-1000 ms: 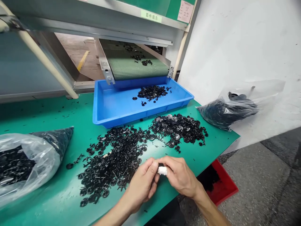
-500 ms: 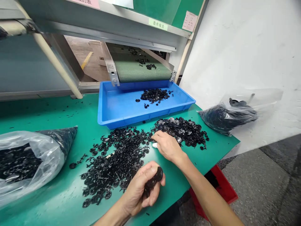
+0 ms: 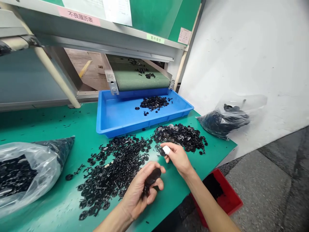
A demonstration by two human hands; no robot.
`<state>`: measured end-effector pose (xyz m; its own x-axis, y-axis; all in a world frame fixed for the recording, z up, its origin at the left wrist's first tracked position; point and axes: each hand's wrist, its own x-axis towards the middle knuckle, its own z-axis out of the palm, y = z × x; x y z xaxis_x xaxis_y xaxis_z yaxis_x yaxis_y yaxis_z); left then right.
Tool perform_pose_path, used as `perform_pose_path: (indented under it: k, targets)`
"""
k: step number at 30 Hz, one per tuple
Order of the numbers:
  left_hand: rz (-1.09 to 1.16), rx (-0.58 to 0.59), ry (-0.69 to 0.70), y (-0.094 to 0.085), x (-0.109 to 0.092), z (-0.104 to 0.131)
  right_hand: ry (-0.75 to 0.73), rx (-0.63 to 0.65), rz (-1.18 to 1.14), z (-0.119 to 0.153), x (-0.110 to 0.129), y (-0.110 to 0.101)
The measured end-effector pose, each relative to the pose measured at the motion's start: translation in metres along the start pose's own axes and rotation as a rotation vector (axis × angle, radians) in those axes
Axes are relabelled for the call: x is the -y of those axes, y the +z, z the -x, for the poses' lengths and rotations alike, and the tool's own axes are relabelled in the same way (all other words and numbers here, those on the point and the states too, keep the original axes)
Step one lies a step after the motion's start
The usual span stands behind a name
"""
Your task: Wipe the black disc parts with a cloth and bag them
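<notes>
My left hand (image 3: 142,190) is curled around several round black plastic discs (image 3: 153,176), the topmost lying flat across the fingers. My right hand (image 3: 177,158), with a white wrap on its thumb, pinches one small black disc (image 3: 162,152) between thumb and fingers. It hovers just short of a heap of round black parts (image 3: 184,137). To the left of both hands spreads a larger pile of small black plastic pieces (image 3: 116,167), some round and some like thin pins.
A blue tray (image 3: 120,127) with black parts sits below a green conveyor belt (image 3: 142,84). An open plastic bag (image 3: 45,180) of parts lies at left; another bag (image 3: 222,120) leans at right. Below the green table (image 3: 60,206) edge stands a red bin (image 3: 238,204).
My right hand has drawn back from the heap with a disc in its fingers. My left hand's fingers have loosened, and the disc in it has tilted. The view has tipped upward slightly.
</notes>
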<state>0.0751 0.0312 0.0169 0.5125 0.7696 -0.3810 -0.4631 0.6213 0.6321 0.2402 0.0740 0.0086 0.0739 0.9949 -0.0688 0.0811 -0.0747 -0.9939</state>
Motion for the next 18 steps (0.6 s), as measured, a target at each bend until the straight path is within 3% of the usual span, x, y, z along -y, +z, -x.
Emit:
perform_pose_path:
  k: [5, 10, 13, 18]
  targets:
    - [-0.294, -0.087, -0.022, 0.007, 0.007, -0.002, -0.010, -0.114, -0.072, 0.038, -0.004, 0.011]
    - [-0.542, -0.127, 0.013, 0.002, 0.019, -0.004, -0.142, -0.190, 0.142, 0.067, -0.010, 0.020]
    - [-0.663, -0.098, 0.032, -0.001, 0.016, -0.005, -0.214, -0.079, 0.326, 0.075, -0.003, 0.008]
    - [-1.057, 0.074, 0.131, 0.000, -0.003, -0.002, -0.140, 0.222, 0.434, 0.069, 0.014, -0.024]
